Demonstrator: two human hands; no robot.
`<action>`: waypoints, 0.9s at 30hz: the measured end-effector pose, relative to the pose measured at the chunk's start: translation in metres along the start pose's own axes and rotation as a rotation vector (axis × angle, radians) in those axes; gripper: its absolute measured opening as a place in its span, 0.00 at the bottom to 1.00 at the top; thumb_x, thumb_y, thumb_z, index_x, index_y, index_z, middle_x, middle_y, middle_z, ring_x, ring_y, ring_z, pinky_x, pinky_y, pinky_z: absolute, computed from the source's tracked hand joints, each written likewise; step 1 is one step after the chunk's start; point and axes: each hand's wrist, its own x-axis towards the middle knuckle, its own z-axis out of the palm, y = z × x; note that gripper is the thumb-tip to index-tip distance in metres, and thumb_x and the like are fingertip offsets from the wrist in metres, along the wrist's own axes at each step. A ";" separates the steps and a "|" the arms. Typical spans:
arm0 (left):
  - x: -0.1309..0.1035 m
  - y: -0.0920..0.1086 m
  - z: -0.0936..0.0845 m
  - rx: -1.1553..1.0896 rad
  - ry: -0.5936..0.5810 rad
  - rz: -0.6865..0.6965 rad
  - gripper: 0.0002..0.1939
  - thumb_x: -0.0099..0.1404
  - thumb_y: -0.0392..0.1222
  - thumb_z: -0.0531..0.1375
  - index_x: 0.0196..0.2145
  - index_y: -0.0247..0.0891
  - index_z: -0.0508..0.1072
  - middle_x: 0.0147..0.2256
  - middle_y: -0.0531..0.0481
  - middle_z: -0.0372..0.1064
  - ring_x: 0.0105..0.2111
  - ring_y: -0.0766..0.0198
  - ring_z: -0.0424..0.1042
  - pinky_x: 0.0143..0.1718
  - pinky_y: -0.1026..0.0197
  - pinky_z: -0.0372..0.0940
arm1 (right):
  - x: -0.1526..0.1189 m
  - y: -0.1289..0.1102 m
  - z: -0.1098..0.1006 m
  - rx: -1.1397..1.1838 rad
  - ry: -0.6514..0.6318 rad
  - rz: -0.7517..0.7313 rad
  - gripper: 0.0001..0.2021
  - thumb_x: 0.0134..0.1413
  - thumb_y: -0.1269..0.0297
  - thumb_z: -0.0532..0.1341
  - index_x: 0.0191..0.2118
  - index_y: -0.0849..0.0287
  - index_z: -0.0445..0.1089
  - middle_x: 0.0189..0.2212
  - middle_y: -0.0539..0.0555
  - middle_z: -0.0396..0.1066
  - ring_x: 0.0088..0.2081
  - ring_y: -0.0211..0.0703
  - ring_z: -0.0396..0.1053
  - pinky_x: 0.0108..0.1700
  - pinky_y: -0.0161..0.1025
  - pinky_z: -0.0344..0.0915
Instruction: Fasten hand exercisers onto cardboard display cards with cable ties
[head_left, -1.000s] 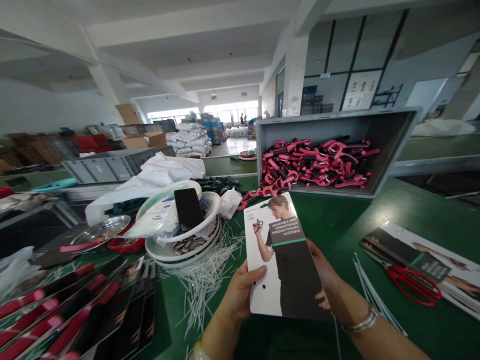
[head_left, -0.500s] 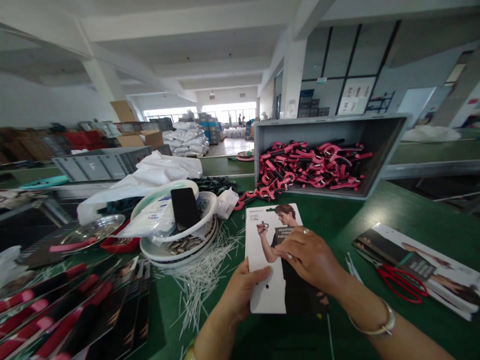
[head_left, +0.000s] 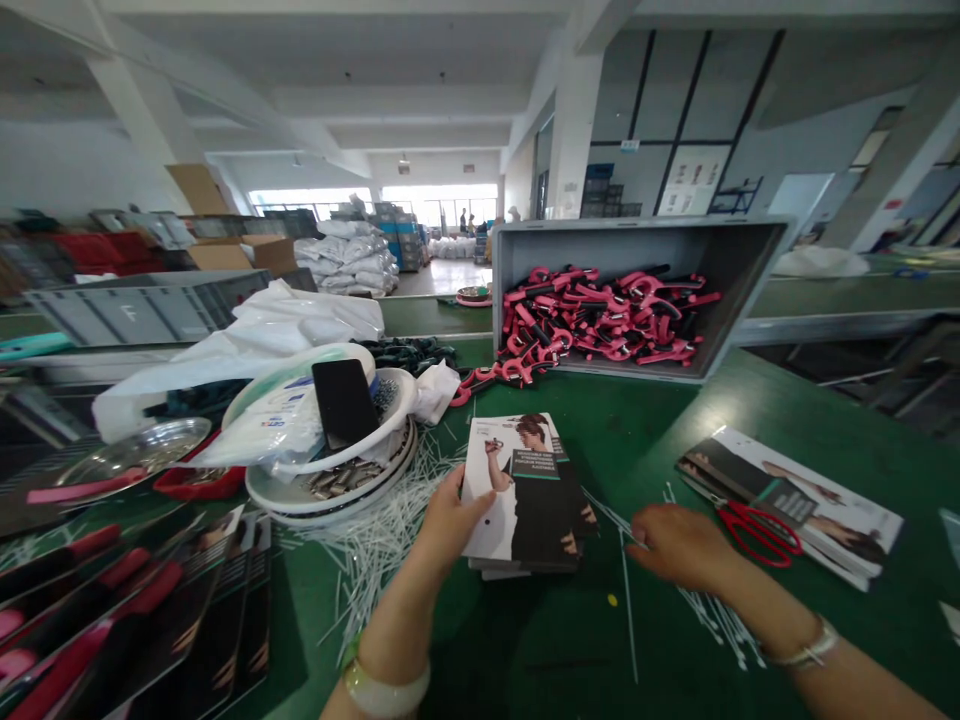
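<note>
My left hand [head_left: 457, 515] grips the left edge of a printed card [head_left: 525, 490], thumb on its face, and the card lies over a small stack of similar cards. To the right, my right hand [head_left: 675, 545] is closed at the fingertips beside thin white zip ties [head_left: 628, 600]; whether it pinches one is too small to tell. More white ties [head_left: 716, 620] lie under and below the right wrist. Left of the card stack is a loose heap of white ties [head_left: 375, 540].
Pink-and-black hand grips [head_left: 607, 310] fill a tilted grey crate [head_left: 750, 300]. Red scissors [head_left: 761, 530] rest on another card stack [head_left: 795, 490]. A phone [head_left: 343, 405] lies on white bowls [head_left: 401, 410]. Carded grips [head_left: 150, 620] lie at the lower left.
My right hand has left the card and moved right to the white ties. The card, held upright before, now lies lower on the stack under my left hand. The view has shifted slightly.
</note>
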 end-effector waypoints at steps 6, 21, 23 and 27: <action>-0.009 0.003 -0.006 0.203 -0.092 -0.065 0.36 0.43 0.33 0.66 0.53 0.37 0.66 0.44 0.44 0.71 0.37 0.57 0.71 0.36 0.61 0.64 | 0.002 -0.025 0.016 -0.067 -0.215 0.148 0.10 0.48 0.69 0.57 0.35 0.64 0.74 0.36 0.66 0.75 0.40 0.56 0.73 0.37 0.43 0.65; -0.007 0.001 -0.019 0.235 -0.114 -0.054 0.32 0.45 0.33 0.65 0.50 0.37 0.67 0.45 0.44 0.68 0.32 0.62 0.70 0.30 0.63 0.63 | -0.004 -0.012 0.020 -0.058 -0.356 0.045 0.12 0.46 0.76 0.56 0.37 0.69 0.73 0.39 0.69 0.73 0.42 0.56 0.72 0.37 0.40 0.62; -0.007 0.001 -0.020 0.228 -0.107 -0.065 0.33 0.45 0.33 0.65 0.51 0.37 0.66 0.45 0.44 0.68 0.31 0.63 0.70 0.30 0.63 0.63 | -0.005 -0.009 0.019 -0.045 -0.350 0.019 0.11 0.47 0.76 0.55 0.35 0.67 0.73 0.37 0.66 0.74 0.40 0.53 0.72 0.36 0.38 0.61; -0.008 0.002 -0.021 0.238 -0.119 -0.050 0.32 0.45 0.33 0.65 0.51 0.35 0.67 0.45 0.44 0.68 0.31 0.64 0.70 0.30 0.64 0.63 | -0.011 -0.008 0.019 -0.032 -0.319 0.028 0.11 0.48 0.78 0.53 0.33 0.65 0.72 0.35 0.64 0.74 0.39 0.51 0.71 0.37 0.37 0.60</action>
